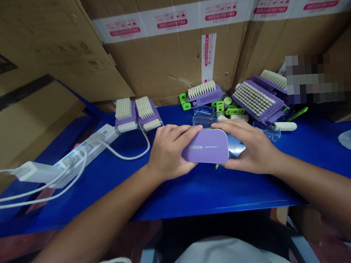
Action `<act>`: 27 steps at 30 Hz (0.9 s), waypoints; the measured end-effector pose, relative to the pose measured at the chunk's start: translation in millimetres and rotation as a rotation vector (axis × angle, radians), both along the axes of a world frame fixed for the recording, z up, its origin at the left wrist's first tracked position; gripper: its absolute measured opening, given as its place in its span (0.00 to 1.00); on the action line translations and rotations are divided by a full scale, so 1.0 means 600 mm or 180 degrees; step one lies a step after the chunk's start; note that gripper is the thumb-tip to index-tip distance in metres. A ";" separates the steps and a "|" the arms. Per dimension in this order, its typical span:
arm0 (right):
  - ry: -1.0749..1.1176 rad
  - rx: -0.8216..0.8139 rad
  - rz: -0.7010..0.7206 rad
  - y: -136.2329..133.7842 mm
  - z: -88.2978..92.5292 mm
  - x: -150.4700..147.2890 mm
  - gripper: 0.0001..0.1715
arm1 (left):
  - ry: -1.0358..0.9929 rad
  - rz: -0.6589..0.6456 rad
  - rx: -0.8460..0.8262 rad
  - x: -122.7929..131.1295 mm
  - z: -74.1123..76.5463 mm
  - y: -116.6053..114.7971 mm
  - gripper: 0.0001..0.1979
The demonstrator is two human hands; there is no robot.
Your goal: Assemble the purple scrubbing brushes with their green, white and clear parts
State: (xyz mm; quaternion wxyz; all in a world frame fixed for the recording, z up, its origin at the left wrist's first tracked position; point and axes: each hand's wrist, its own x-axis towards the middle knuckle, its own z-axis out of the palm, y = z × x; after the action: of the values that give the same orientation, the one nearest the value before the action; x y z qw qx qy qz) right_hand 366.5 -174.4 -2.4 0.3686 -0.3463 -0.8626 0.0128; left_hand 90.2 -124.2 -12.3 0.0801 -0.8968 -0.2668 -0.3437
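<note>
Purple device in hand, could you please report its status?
Left hand and right hand gripping opposite ends of purple device. Device over blue table. Bristled purple heads and green pieces lying beyond it; power strip off to the left.

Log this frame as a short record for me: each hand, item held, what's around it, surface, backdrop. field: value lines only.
left hand: grips left end of a purple device
right hand: around its right end, by a shiny part
marking: pale lettering, partly covered
left side: white power strip, white cable, two purple-and-white brushes
far side: green parts, clear plastic pieces, another bristled brush
right side: purple bristled parts, piled
surface: blue table
backdrop: cardboard boxes, printed tape
</note>
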 end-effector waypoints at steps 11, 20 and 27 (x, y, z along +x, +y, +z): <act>0.0035 -0.0012 0.0007 0.001 0.021 0.004 0.42 | 0.0144 0.0131 -0.0484 0.002 0.006 0.001 0.35; 0.1309 -0.0734 -0.0334 0.016 0.018 0.032 0.45 | -0.1019 0.0326 -0.0608 -0.016 0.007 0.018 0.41; 0.2327 -0.1440 0.0011 0.034 0.007 0.032 0.42 | -0.1526 -0.0448 -0.2518 -0.018 -0.035 0.072 0.50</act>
State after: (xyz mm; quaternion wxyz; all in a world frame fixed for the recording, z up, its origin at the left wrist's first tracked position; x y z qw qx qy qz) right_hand 385.8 -154.1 1.8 0.5647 -0.3897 -0.6513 0.3241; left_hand 79.5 -81.0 -33.5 -0.3554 -0.7696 -0.3268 -0.4178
